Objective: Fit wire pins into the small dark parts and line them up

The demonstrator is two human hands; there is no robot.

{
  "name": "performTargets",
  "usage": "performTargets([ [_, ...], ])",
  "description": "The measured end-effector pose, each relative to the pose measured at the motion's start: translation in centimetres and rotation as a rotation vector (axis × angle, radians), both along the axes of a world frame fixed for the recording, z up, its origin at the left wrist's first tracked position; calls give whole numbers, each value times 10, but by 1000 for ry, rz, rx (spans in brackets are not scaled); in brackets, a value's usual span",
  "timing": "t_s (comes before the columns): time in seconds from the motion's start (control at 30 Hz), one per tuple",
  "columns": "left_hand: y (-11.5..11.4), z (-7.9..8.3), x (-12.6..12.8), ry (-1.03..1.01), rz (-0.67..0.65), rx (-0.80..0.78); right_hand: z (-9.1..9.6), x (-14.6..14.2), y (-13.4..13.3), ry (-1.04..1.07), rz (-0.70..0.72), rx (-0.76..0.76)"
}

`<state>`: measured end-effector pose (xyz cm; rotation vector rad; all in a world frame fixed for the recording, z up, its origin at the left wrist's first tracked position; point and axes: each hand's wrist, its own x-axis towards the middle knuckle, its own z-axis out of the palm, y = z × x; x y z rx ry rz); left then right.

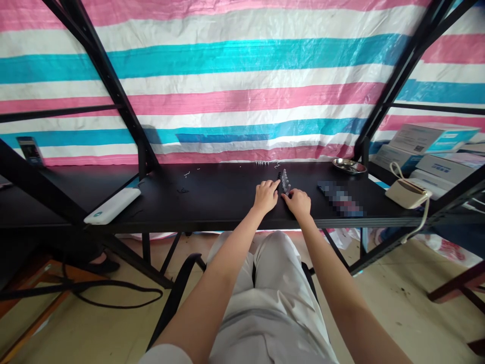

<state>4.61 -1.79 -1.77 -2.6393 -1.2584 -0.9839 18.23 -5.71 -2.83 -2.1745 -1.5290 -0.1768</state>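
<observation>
Just right of the middle of the black table, a clear plastic strip with a row of knobbly bumps (pixel 285 179) stands close beside a small black strip (pixel 279 176). My left hand (pixel 266 196) rests on the tabletop, its fingertips closed at the black strip, whose lower part they partly hide. From the right, the thumb and index finger of my right hand (pixel 299 202) pinch the near end of the clear strip. The fingertips of both hands are close together. What exactly the two strips are is too small to tell.
Small white pieces (pixel 262 163) lie in a row at the back edge. A shiny metal dish (pixel 349 166), a blurred packet (pixel 341 199) and a beige pouch (pixel 407 193) are to the right; a white power bank (pixel 112 206) is left. Black frame posts flank the table (pixel 212 202).
</observation>
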Motion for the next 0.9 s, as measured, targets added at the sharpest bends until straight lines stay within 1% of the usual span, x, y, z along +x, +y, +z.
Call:
performTargets([
  [0.1, 0, -1, 1, 66, 25, 17, -1, 0, 0, -10, 5, 6],
  [0.2, 0, -1, 1, 79, 39, 14, -1, 0, 0, -25, 19, 18],
  [0.3, 1, -1, 0, 26, 48, 0, -2, 0, 1, -47, 52, 28],
  [0.4, 3, -1, -1, -70, 76, -46, -3, 0, 2, -73, 112, 27],
  [0.47, 5, -2, -2, -172, 98, -93, -3, -2, 3, -87, 171, 30],
  [0.53, 10, -2, -4, -330, 123, -143, -3, -4, 4, -89, 253, 44],
  [0.63, 21, -6, -8, -664, 181, -232, -2, -13, 11, -34, 387, 77],
  [0.73, 32, -10, -13, -970, 233, -307, 2, -26, 26, 81, 450, 126],
  [0.8, 36, -13, -15, -1085, 246, -325, 5, -37, 37, 138, 483, 172],
  [0.9, 38, -15, -16, -1144, 246, -318, 8, -52, 49, 161, 504, 197],
])
